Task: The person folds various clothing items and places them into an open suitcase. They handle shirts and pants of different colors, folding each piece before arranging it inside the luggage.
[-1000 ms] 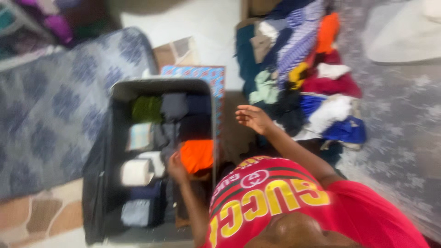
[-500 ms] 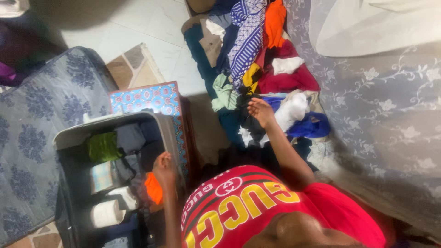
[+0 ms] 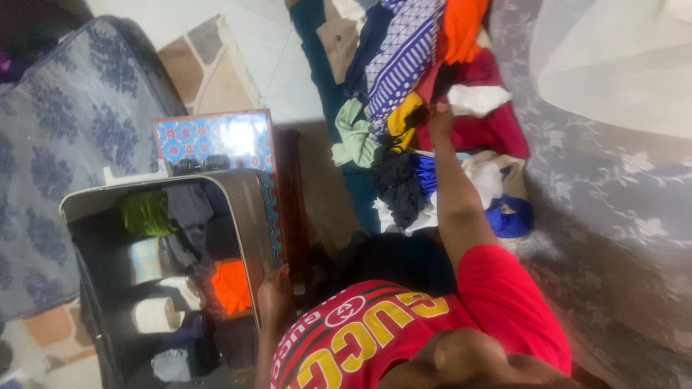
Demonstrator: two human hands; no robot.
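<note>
My left hand (image 3: 277, 294) rests on the near rim of an open grey suitcase (image 3: 249, 216), fingers curled over the edge, beside a folded orange garment (image 3: 231, 285). The suitcase holds rolled and folded clothes, among them a green roll (image 3: 146, 213) and a white roll (image 3: 153, 315). My right hand (image 3: 438, 115) is stretched out into a heap of loose clothes (image 3: 404, 79), its fingers sunk between a yellow piece (image 3: 401, 115) and a dark red piece (image 3: 497, 130). Its grip is hidden.
A blue patterned box (image 3: 213, 138) stands behind the suitcase next to a dark wooden edge (image 3: 292, 194). A blue floral mattress (image 3: 65, 130) lies at the left. A grey floral cloth (image 3: 613, 202) and white netting (image 3: 620, 65) cover the right side.
My right hand has moved farther out into the clothes heap, from the white and blue pieces to the yellow and red ones. My left hand has shifted from the orange garment to the suitcase rim.
</note>
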